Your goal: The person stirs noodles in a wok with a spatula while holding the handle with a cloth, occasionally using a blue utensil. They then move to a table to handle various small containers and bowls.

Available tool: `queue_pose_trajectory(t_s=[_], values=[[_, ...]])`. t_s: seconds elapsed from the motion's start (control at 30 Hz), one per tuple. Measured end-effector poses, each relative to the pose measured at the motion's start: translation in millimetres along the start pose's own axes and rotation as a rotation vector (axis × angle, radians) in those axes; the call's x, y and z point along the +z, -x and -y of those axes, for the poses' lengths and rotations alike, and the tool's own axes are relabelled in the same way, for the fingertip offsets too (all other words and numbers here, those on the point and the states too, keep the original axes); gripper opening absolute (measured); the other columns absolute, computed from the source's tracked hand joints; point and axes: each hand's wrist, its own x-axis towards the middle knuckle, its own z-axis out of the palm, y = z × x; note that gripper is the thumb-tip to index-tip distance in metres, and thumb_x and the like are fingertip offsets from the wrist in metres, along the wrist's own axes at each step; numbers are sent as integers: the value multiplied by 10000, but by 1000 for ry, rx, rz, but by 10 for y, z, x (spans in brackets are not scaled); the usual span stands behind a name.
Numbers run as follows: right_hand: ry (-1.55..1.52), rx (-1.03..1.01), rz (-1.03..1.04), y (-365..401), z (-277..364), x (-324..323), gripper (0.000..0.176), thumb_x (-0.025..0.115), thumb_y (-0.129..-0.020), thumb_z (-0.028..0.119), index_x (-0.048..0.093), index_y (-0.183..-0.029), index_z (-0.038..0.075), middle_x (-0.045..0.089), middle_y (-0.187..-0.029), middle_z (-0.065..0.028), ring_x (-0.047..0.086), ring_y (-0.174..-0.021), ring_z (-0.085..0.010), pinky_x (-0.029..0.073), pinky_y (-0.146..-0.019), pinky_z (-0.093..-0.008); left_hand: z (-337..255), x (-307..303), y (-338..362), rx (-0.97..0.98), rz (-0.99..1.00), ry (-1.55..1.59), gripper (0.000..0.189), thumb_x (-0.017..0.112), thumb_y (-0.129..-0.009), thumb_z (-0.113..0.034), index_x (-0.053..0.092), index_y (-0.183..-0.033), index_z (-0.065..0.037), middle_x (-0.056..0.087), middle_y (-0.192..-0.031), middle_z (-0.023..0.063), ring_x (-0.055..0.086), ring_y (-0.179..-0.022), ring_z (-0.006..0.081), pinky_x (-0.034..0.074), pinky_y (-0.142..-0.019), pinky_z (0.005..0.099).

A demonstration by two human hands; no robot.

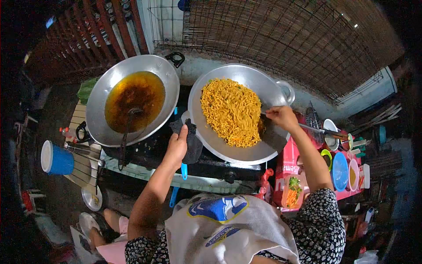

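Left hand (178, 143) is clamped on a dark cloth (193, 141) at the near rim of the noodle wok (211, 143). The cloth probably shields the palm from hot metal, and the grip steadies the pan on the stove (206, 167). Right hand (283, 116) is closed round a spatula (310, 127), with the handle running out to the right and the working end down by the noodles (233, 112), a yellow heap filling the middle of the wok.

Just left, a second wok (99, 119) holds brown oil with a ladle (127, 127) parked in it, handle towards the person, likely for easy reach. Right of the stove, a pink bench (288, 154) carries bowls (339, 170) and a tub of chopped vegetables (293, 191), handy to the stirring hand.

Writing now: white letters on the bench, only "em" readable. The apron (246, 229) logo's text is too small. A blue cup (59, 162) stands far left.
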Motion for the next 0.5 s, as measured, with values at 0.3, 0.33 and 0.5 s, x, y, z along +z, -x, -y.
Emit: queue_pose_trajectory(t_s=[0.3, 0.33, 0.5], values=[[404, -9, -89, 401, 304, -841, 178, 589, -710, 290, 651, -847, 195, 621, -763, -103, 598, -702, -294, 478, -625, -398, 136, 14, -138, 19, -83, -34, 693, 401, -831, -509, 411, -1069, 141, 481, -1030, 226, 458, -979, 248, 343, -851, 323], [450, -23, -114, 432, 369, -924, 178, 576, -719, 302, 651, -845, 199, 618, -754, -106, 597, -683, -303, 479, -603, -404, 150, 13, -151, 30, -108, -28, 699, 406, -828, -511, 407, -1074, 144, 482, -1029, 223, 458, -977, 246, 342, -852, 322], [622, 15, -180, 518, 754, -1105, 157, 604, -698, 265, 654, -809, 166, 621, -721, -78, 595, -645, -271, 471, -582, -345, 79, -4, -65, 19, -35, -40, 680, 417, -826, -507, 423, -1053, 134, 493, -1006, 207, 462, -949, 230, 350, -832, 318]])
